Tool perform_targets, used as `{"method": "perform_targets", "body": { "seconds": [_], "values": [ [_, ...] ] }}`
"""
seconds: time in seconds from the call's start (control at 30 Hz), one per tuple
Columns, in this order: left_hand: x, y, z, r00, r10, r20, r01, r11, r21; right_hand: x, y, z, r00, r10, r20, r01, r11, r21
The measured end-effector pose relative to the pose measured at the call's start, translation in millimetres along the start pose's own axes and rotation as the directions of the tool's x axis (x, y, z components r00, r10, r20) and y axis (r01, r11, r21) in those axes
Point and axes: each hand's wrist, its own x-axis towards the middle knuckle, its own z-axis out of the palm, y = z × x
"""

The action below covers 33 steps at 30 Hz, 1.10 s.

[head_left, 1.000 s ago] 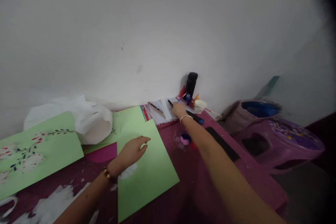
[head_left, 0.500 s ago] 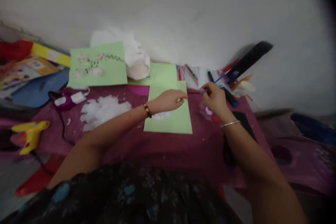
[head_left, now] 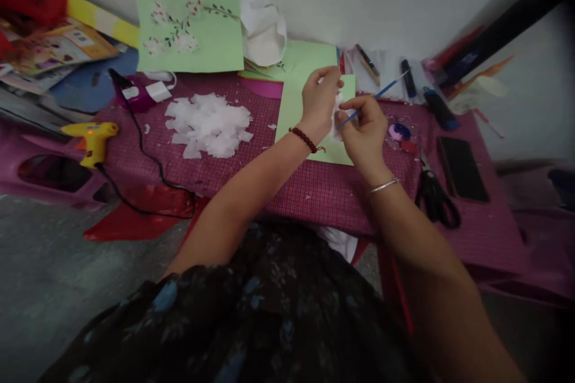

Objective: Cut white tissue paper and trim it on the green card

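My right hand (head_left: 366, 131) is closed in a pinch around a thin blue stick (head_left: 386, 90), slanted with its pale end pointing up and right. Beside it my left hand (head_left: 321, 99) has its fingers curled together; what they hold, if anything, is hidden. Both hands are over a light green paper sheet (head_left: 291, 111) on the table. White crumpled paper petals (head_left: 336, 116) show between the two hands, partly covered by them. To the left lies a loose heap of white paper pieces (head_left: 211, 125).
A green sheet with flowers (head_left: 188, 24) leans at the back. A yellow glue gun (head_left: 95, 139) with a black cord sits left. Scissors (head_left: 435, 191), a dark phone (head_left: 462, 167) and a small paint palette (head_left: 399, 131) are on the right. Pens (head_left: 408, 78) lie behind.
My hands have come together over the green sheet; the right one brought the blue stick leftward, close to my left hand. The camera view has shifted, showing more of the table's near side.
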Motion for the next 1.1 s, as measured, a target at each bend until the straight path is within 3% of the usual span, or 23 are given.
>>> {"method": "perform_targets", "body": {
  "seconds": [0.1, 0.23, 0.33, 0.5, 0.63, 0.77, 0.83, 0.9, 0.97, 1.0, 1.03, 1.1],
  "values": [
    [-17, -11, 3.3, 0.988, -0.073, 0.133, 0.077, 0.997, -0.026, -4, -3, 4, 1.0, 0.004, -0.005, -0.005, 0.993, -0.115],
    [-23, -26, 2.3, 0.931, -0.15, 0.333, 0.199, 0.973, -0.116, -7, 10, -3, 1.0, -0.008, 0.029, 0.012, 0.992, -0.126],
    [-15, -37, -3.7, 0.938, -0.158, 0.309, 0.191, 0.978, -0.08, -8, 26, -8, 1.0, 0.007, -0.016, -0.008, 0.996, -0.093],
    [-8, -42, -10.1, 0.946, -0.17, 0.277, 0.136, 0.981, 0.14, -7, 36, -12, 0.998, 0.029, -0.059, -0.038, 0.987, -0.154],
    [-17, -21, -10.5, 0.951, -0.058, 0.302, 0.021, 0.992, 0.125, -9, 29, -10, 1.0, -0.013, 0.017, 0.015, 0.985, -0.174],
    [-45, 27, -27.8, 0.988, -0.035, 0.152, 0.037, 0.999, -0.012, -13, 19, -10, 0.987, -0.103, 0.125, 0.127, 0.97, -0.206],
    [-67, 50, -53.3, 0.985, 0.025, 0.173, -0.004, 0.993, -0.118, -13, 15, -13, 0.979, -0.111, 0.172, 0.14, 0.977, -0.162],
    [-90, 64, -93.9, 0.976, 0.123, 0.179, -0.095, 0.983, -0.158, -12, 11, -17, 0.975, -0.106, 0.198, 0.124, 0.989, -0.082],
    [-111, 71, -149.8, 0.97, 0.241, 0.039, -0.241, 0.97, -0.005, -11, 10, -21, 0.975, -0.097, 0.2, 0.103, 0.994, -0.021],
    [-120, 75, -182.5, 0.955, 0.28, -0.099, -0.269, 0.957, 0.109, -11, 11, -22, 0.979, -0.083, 0.187, 0.087, 0.996, -0.013],
    [-128, 79, -217.1, 0.922, 0.307, -0.237, -0.25, 0.938, 0.241, -10, 12, -22, 0.985, -0.059, 0.165, 0.063, 0.998, -0.02],
    [-142, 90, -286.6, 0.839, 0.301, -0.453, -0.084, 0.894, 0.439, -11, 17, -20, 0.994, 0.0, 0.106, 0.004, 0.999, -0.039]
  ]
}}
